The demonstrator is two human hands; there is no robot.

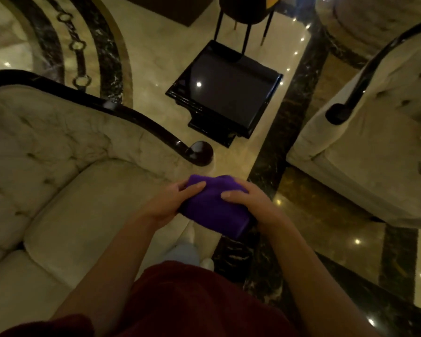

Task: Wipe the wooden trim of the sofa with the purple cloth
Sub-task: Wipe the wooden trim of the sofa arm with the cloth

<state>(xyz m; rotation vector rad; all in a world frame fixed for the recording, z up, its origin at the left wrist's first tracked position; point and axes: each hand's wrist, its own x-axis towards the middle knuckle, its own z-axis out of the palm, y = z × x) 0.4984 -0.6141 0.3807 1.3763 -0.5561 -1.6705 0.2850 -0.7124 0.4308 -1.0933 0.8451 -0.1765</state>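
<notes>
A folded purple cloth (pixel 212 210) is held in front of me between both hands. My left hand (pixel 173 203) grips its left edge, and my right hand (pixel 248 201) lies over its right side. The cream tufted sofa (pixel 66 171) fills the left. Its dark glossy wooden trim (pixel 131 115) curves along the top of the arm and ends in a round scroll (pixel 199 153), a short way above the cloth. The cloth does not touch the trim.
A black glossy side table (pixel 226 93) stands on the marble floor beyond the sofa arm. A second cream sofa (pixel 365 152) with dark trim (pixel 365 76) is at the right. A chair with thin black legs (pixel 246 27) stands at the top.
</notes>
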